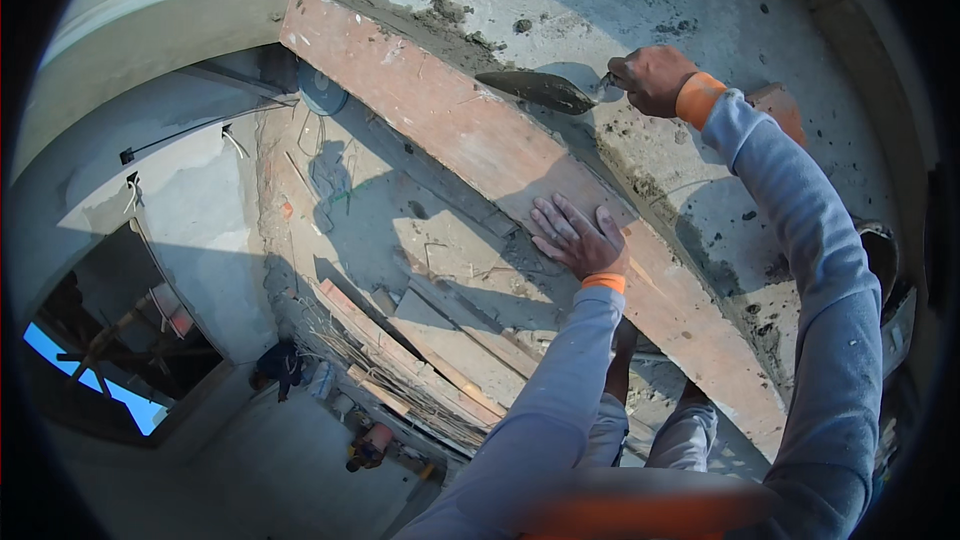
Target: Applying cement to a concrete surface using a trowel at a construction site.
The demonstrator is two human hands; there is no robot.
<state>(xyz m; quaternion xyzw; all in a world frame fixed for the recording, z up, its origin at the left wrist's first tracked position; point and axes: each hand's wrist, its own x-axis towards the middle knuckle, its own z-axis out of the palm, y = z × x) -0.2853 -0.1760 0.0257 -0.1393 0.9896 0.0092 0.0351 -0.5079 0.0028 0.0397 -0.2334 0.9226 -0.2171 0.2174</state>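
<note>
My left hand (578, 237) lies flat, fingers spread, on the face of a long reddish wooden board (450, 125) that runs diagonally along the edge of a concrete slab. My right hand (652, 78) grips the handle of a metal trowel (540, 90), whose blade rests at the seam between the board's top edge and the grey concrete surface (640, 0). Wet mortar crumbs (445, 12) line that seam. Both arms wear grey sleeves with orange cuffs.
Below the board is an open drop to a lower floor (300, 460) with planks, bundled rods (400, 380) and a person (282, 365) down there. A curved concrete wall (150, 40) stands at the left. My legs (660, 430) stand by the board's lower end.
</note>
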